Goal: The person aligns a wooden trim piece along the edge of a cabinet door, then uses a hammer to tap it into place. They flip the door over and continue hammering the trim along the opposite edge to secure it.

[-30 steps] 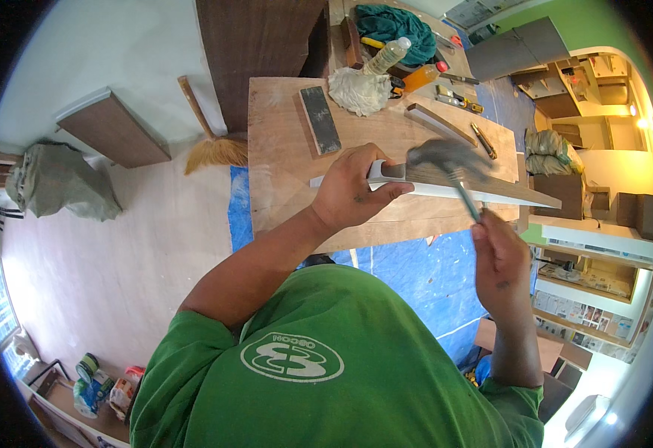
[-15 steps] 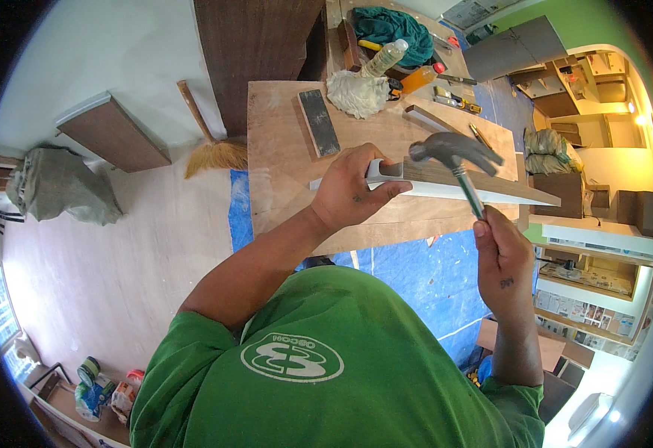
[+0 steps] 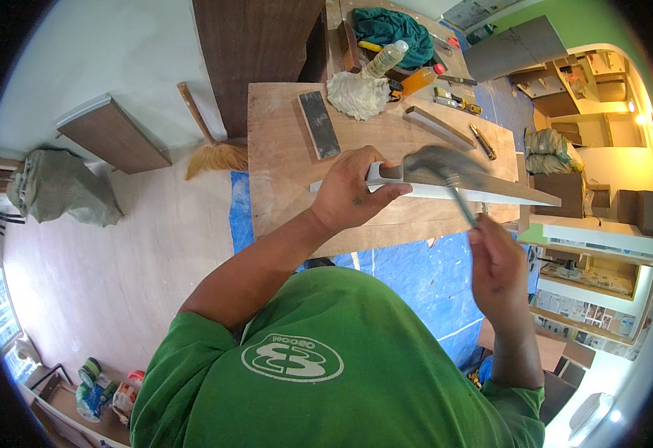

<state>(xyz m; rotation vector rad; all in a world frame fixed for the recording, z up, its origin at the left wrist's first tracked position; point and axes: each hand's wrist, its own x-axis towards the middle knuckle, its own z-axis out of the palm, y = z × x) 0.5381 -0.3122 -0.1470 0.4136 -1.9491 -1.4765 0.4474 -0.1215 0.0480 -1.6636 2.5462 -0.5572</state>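
My left hand point(image 3: 355, 191) grips a long white-edged board point(image 3: 490, 192) that lies across the plywood worktable point(image 3: 281, 157). My right hand point(image 3: 496, 267) is closed around the handle of a claw hammer point(image 3: 440, 163). The hammer's metal head is blurred and sits low over the board, just right of my left thumb. My green shirt fills the lower part of the view.
On the far side of the table lie a dark flat block point(image 3: 319, 124), a white rag point(image 3: 356, 95), a plastic bottle point(image 3: 383, 60), a wooden strip point(image 3: 438, 127) and small tools. A broom point(image 3: 208, 142) lies on the floor at left. Blue sheeting point(image 3: 423, 276) covers the floor under the table.
The hammer has swung down from its raised position toward the board. My right hand has dropped a little with it. My left hand keeps its hold on the board.
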